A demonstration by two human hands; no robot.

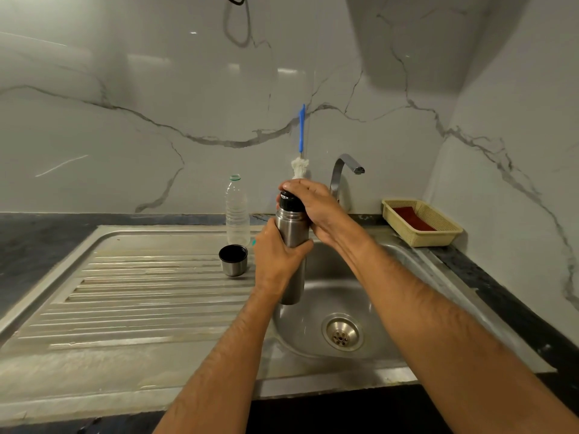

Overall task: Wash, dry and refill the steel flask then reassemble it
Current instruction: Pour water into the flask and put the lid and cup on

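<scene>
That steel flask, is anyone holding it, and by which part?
Yes, both hands. The left hand grips the steel flask round its middle; the right hand grips its black stopper on top.

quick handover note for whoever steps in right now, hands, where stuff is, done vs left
Left hand grips the steel flask body, upright over the sink.
Right hand grips the black stopper at the flask's mouth.
Steel cup lid sits off on the drainboard, beside the water bottle; bottle brush behind.
Done: cup lid removed.
Left: cannot tell wash stage; refit lid.
</scene>
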